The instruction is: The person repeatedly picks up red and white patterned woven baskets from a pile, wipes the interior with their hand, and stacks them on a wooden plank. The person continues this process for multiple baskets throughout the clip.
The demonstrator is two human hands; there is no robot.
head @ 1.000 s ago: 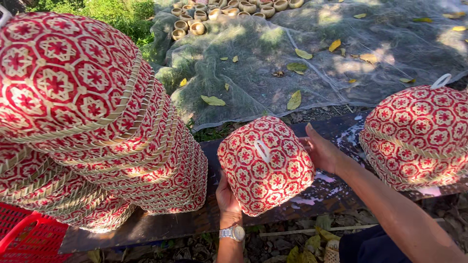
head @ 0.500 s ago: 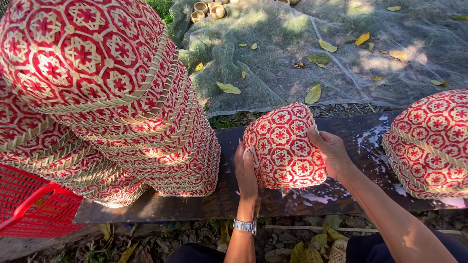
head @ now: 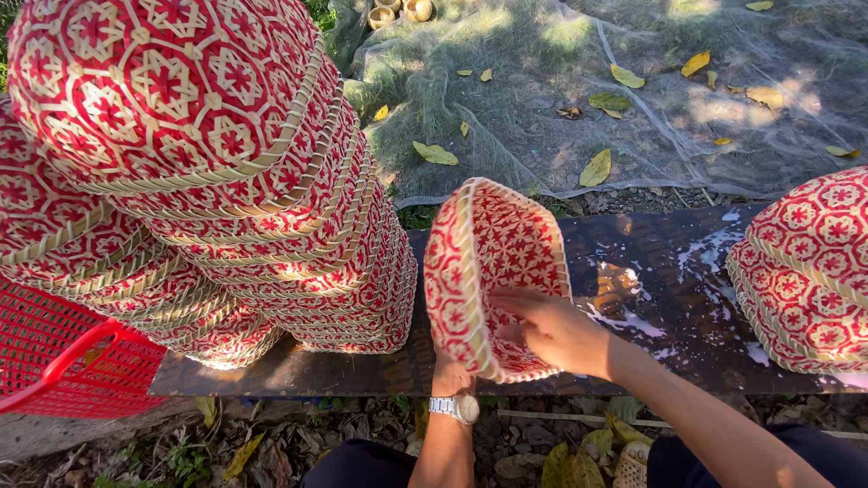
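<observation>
A red and cream woven bamboo basket (head: 493, 262) stands on its edge on the dark wooden board (head: 660, 271), its hollow side turned toward me. My left hand (head: 449, 369), with a wristwatch on its wrist, grips the basket's lower rim from underneath and is mostly hidden behind it. My right hand (head: 553, 330) reaches inside the basket, fingers on the weave near the rim.
Tall tilted stacks of the same baskets (head: 217, 172) fill the left. Another stack (head: 805, 271) sits at the right edge. A red plastic crate (head: 63, 361) is at lower left. Grey netting with fallen leaves (head: 615, 99) covers the ground beyond. White smears mark the board.
The basket has been turned from showing its patterned outside to showing its hollow inside. My right hand moved from its outer side into the opening. My view shifted closer and rightward.
</observation>
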